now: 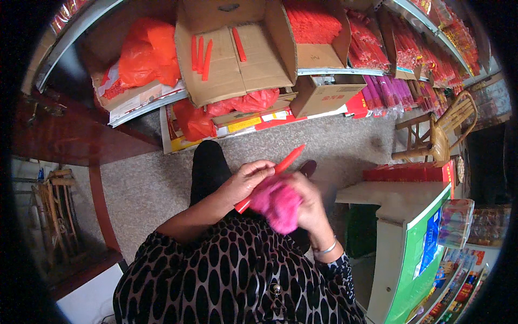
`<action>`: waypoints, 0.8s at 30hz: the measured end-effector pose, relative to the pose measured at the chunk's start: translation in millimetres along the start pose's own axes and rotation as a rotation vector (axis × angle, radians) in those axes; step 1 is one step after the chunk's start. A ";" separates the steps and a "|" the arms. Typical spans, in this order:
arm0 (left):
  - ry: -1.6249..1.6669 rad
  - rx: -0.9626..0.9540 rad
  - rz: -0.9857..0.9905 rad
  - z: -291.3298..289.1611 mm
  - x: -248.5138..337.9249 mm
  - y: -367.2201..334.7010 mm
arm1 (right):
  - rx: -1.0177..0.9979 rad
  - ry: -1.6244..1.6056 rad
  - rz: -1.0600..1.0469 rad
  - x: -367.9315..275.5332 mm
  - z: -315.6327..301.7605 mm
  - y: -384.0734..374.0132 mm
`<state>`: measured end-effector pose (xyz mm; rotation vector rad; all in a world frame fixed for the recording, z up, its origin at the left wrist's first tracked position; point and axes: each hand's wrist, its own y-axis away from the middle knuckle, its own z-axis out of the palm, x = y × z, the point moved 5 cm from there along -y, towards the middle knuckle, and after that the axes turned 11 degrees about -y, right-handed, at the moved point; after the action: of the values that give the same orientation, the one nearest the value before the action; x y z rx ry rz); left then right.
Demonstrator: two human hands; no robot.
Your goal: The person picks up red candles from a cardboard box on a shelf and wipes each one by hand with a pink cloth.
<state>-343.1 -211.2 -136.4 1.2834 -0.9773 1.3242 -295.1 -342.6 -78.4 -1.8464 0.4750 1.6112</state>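
Observation:
A red candle (pixel 290 158) lies slantwise in front of my body, its tapered end up to the right and its paler flat end low on the left. My left hand (pixel 245 182) is closed around its middle, thumb and fingers on top. Bunched in my right hand (pixel 311 204) is a fluffy pink cloth (pixel 278 206), pressed against the candle; this hand is slightly smeared by motion. Beyond my hands, an open cardboard box (pixel 226 75) holds several more red candles (pixel 207 59), three close together on the left and one apart.
Red plastic bags (pixel 148 51) fill a box at the far left. Shelves with packed red goods (pixel 313 24) run to the right. A bamboo chair (pixel 442 127) stands right, near a white counter (pixel 388 197) with a green side. Wooden chair-like frames (pixel 59 210) are at left.

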 end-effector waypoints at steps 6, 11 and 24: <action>0.444 -0.249 -0.420 -1.9 6.3 11.9 | 0.680 -0.310 -0.004 8.9 -89.7 -11.8; 0.329 0.025 -0.436 -9.0 -0.3 10.6 | 0.254 -0.239 0.146 5.5 -40.2 8.2; 0.417 -0.234 -0.494 5.1 -4.0 15.9 | 0.818 -0.427 0.109 76.6 -118.4 6.3</action>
<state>-358.2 -219.4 -138.4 0.9360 -0.4637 0.9978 -196.8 -415.7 -148.4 -0.8620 0.8805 1.4983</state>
